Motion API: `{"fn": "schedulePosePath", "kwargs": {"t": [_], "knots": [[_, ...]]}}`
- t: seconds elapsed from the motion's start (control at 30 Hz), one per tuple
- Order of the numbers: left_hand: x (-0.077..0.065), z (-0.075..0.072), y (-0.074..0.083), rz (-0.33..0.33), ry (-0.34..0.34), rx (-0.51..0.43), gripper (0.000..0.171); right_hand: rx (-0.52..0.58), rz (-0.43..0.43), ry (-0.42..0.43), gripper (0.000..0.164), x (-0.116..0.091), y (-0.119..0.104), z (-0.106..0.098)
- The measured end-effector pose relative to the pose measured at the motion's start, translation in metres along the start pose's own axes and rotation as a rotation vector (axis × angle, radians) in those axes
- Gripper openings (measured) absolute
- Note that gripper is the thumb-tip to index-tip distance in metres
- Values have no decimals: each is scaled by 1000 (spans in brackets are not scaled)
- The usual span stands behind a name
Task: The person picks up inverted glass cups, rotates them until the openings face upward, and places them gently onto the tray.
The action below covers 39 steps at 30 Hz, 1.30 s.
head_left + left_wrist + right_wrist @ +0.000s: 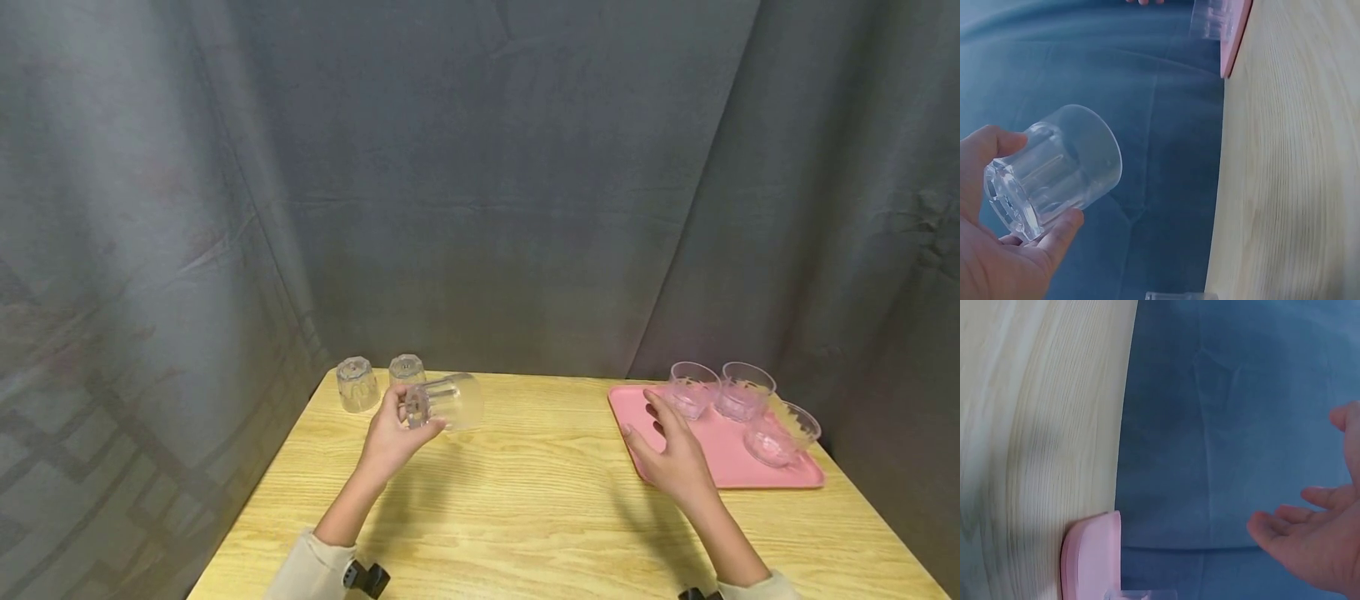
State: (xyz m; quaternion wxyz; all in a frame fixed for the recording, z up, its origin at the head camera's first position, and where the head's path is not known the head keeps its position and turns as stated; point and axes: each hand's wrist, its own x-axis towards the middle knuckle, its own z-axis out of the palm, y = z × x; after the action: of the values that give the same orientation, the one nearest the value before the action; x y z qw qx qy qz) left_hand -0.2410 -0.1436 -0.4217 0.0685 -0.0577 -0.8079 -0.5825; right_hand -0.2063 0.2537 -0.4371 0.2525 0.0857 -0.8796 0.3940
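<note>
My left hand (395, 433) grips a clear glass (456, 402) around its thick faceted base, above the table. The glass lies tipped on its side, its mouth pointing right; the left wrist view shows thumb and fingers on either side of the glass (1063, 169). Behind that hand, two more glasses stand upside down at the table's far left: one glass (357, 385) in full sight, the other glass (407, 368) partly covered. Over the left edge of the pink tray (720, 467), my right hand (671, 454) hovers with fingers spread and nothing in it.
Three clear glasses sit on the tray: a back left glass (692, 390), a back right glass (744, 392) and a front right glass (782, 435), all mouth up. The wooden table (517, 508) ends at a grey curtain (480, 208) behind and on both sides.
</note>
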Motion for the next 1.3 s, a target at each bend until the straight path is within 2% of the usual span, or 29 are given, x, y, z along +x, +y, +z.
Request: {"fn": "schedulePosePath", "kwargs": {"t": [0.5, 0.8, 1.3], "knots": [[-6, 20, 7, 7, -57, -175, 80, 87, -37, -50, 63, -8, -23, 16], [-11, 34, 11, 39, -97, -317, 71, 152, -48, -79, 64, -13, -37, 22], [-16, 53, 18, 78, -163, -440, 71, 224, -98, -119, 63, -19, -51, 34]]}}
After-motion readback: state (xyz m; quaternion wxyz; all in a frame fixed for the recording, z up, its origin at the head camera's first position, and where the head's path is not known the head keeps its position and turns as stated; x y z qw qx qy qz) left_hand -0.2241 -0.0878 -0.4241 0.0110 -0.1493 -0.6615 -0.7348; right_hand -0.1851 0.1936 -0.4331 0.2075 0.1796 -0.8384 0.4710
